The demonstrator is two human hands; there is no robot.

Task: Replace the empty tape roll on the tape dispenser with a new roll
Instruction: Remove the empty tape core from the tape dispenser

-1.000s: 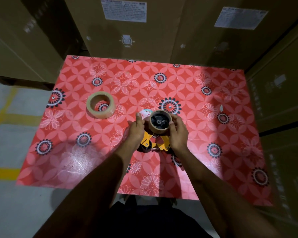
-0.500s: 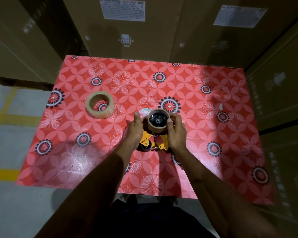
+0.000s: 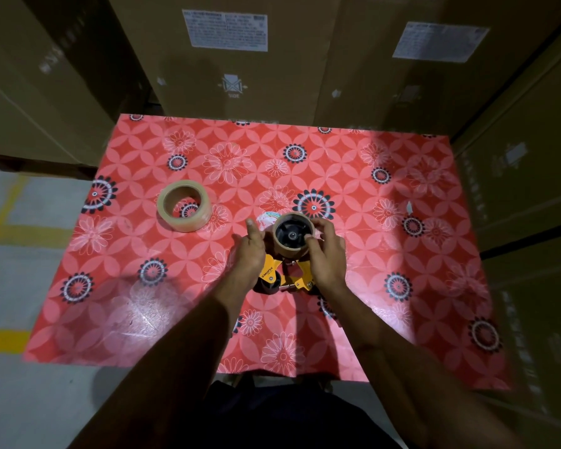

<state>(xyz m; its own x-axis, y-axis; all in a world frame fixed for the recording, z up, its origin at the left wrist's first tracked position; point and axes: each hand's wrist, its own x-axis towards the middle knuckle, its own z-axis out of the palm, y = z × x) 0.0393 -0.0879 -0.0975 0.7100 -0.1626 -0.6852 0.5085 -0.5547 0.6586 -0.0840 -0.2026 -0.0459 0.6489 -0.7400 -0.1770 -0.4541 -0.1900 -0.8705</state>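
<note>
Tape dispenser (image 3: 284, 277), orange-bodied, sat at the centre of the frame on the red flowered counter (image 3: 402, 303), and the empty cardboard core (image 3: 292, 235) was still on its black hub. From the head camera, the only view there was, the change over the last second was small but telling: the right hand (image 3: 326, 254), which had been cupping the core's side, had curled its fingers (image 3: 318, 225) up over the far right rim, pinching the cardboard. The left hand (image 3: 251, 246) had stayed pressed against the core's left side and the dispenser's frame, thumb raised, more bracing than gripping; whether it closed on anything I could not tell. I took it that the person was about to lift the core off the hub, so the swap had barely begun.

New tape roll (image 3: 184, 205) lay flat toward the left centre of the frame, well apart from both hands and untouched, the counter's pattern showing through its open middle. A small pale round thing (image 3: 268, 218) lay just behind the core, too hidden to name.

As for containers, stacked cardboard boxes (image 3: 240, 66) filled the top of the frame behind the counter, all shut, their contents unseen.
</note>
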